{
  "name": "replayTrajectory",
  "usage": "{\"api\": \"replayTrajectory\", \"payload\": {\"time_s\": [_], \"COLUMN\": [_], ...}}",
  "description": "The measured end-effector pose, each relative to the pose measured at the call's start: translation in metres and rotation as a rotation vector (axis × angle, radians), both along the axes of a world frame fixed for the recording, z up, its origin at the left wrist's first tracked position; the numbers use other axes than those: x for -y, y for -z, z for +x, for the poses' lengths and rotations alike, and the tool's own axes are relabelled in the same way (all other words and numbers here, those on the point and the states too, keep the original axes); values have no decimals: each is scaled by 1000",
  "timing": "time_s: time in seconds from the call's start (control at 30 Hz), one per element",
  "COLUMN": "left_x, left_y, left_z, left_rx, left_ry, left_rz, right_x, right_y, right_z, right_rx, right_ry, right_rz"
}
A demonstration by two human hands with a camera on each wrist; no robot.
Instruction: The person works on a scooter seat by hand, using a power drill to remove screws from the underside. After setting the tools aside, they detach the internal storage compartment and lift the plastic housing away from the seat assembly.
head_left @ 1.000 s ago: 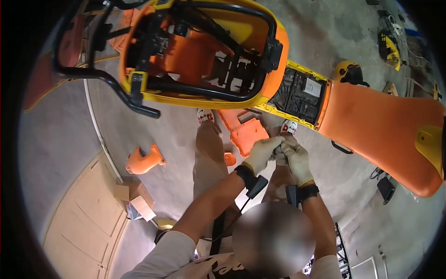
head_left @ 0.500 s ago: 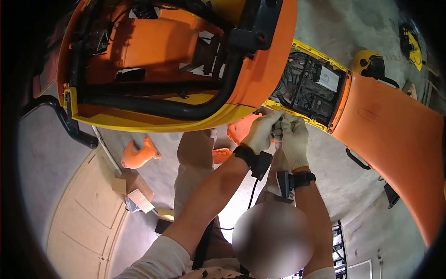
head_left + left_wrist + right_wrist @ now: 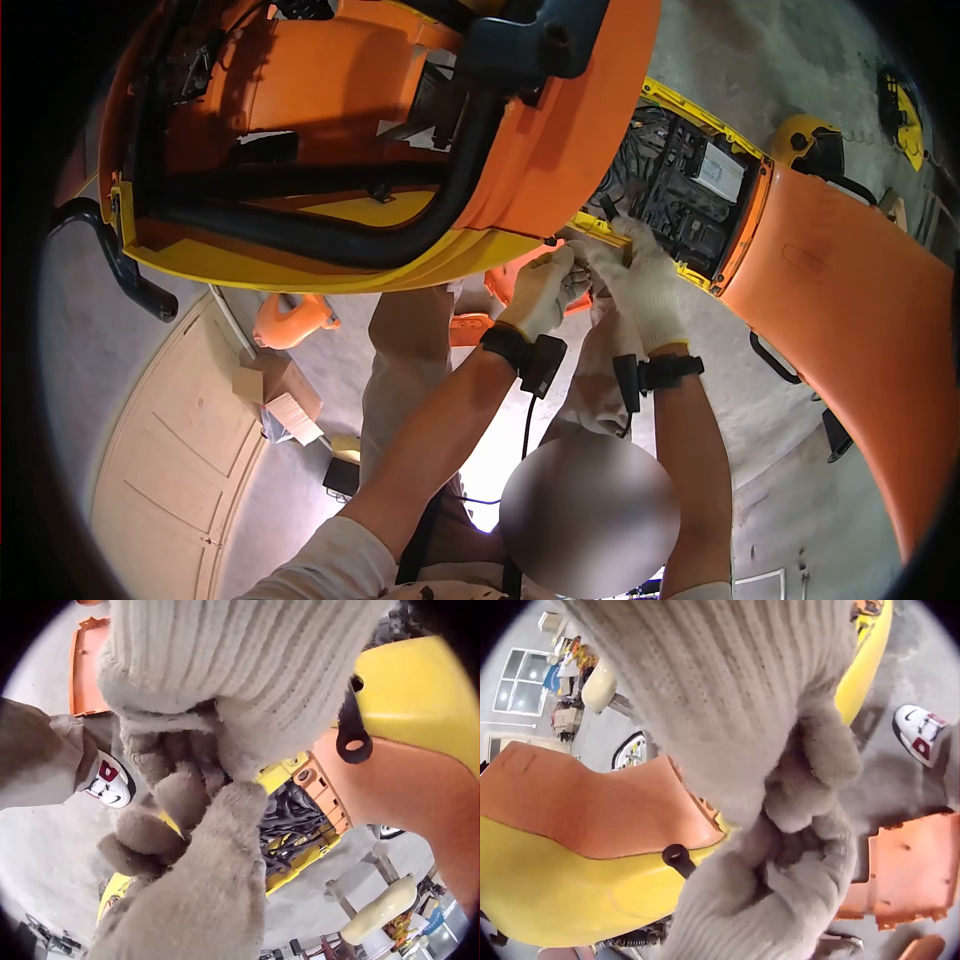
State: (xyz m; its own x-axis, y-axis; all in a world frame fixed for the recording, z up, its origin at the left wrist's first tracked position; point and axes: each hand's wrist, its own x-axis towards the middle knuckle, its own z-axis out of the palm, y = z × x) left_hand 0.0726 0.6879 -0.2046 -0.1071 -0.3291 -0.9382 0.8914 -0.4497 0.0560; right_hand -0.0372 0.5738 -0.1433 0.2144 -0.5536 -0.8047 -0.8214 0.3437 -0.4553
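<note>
Both hands wear cream knit gloves with grey palms. My left hand (image 3: pixel 541 293), in the head view, is beside the edge of the scooter's yellow frame, fingers curled inward; I cannot tell what they hold. Close against it is my right hand (image 3: pixel 645 290), its fingers spread and loosely bent at the yellow rim (image 3: pixel 600 228) of the compartment (image 3: pixel 690 190). Dark wires and a silver box (image 3: pixel 722 172) show inside. In the right wrist view, bent right fingers (image 3: pixel 799 802) come up to the curled left fingers (image 3: pixel 829 859). A black ring-ended tab (image 3: pixel 676 859) sticks out beyond the left glove.
The scooter's orange front body (image 3: pixel 570 130), with its black tube frame, fills the upper left. Its orange seat (image 3: pixel 830 270) stretches right. On the floor lie loose orange panels (image 3: pixel 919 870), a curved orange part (image 3: pixel 293 320), a cardboard box (image 3: pixel 285 385) and a yellow helmet (image 3: pixel 805 143).
The person has leaned closer to the scooter, and both hands have come up to the compartment's rim. The right hand's fingers have parted somewhat from the left's and spread toward the rim.
</note>
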Motion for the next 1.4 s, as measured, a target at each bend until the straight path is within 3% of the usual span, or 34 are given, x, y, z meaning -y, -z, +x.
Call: {"api": "replayTrajectory", "payload": {"time_s": [0.07, 0.27, 0.33, 0.57, 0.67, 0.77, 0.8, 0.87, 0.93, 1.0, 1.07, 1.1, 1.2, 1.27, 1.4], "left_x": [0, -7, -11, -11, -4, 0, -1, 1, 12, 13, 16, 18, 22, 22, 25], "left_y": [-8, -26, -27, -30, -35, -40, -37, -38, -43, -25, -27, -28, -27, -28, -28], "left_z": [8, 26, 29, 34, 34, 31, 29, 24, 15, -5, -12, -19, -29, -25, -16], "left_rx": [46, 22, -11, -44, -18, 26, 68, 109, 203, 143, 79, 47, -65, -101, -150], "left_ry": [22, 113, 96, 92, 93, 86, 98, 103, 178, 58, 92, -2, -120, -94, -29], "left_rz": [36, -44, -97, -120, -117, -65, -71, -79, -30, -63, -63, -70, -103, -126, -105], "right_x": [9, 12, 8, 12, 10, -12, -19, -35, -47, -55, -56, -49, -37, -33, -32], "right_y": [12, 40, 47, 46, 35, 25, 18, 0, -20, -26, -20, -21, -26, -21, -22], "right_z": [-1, -1, -4, -8, -1, -1, -3, -9, -9, -8, -13, -12, -12, -18, -19], "right_rx": [-105, -81, -109, -44, -83, 27, 26, 162, 84, 21, 50, 55, 19, 85, 46], "right_ry": [-229, -355, -461, -635, -555, -126, -129, 303, 183, 93, 175, 163, 318, 412, 288], "right_rz": [-334, -266, -406, -500, -420, -679, -683, -95, -105, -292, -328, -330, -214, -108, -207]}}
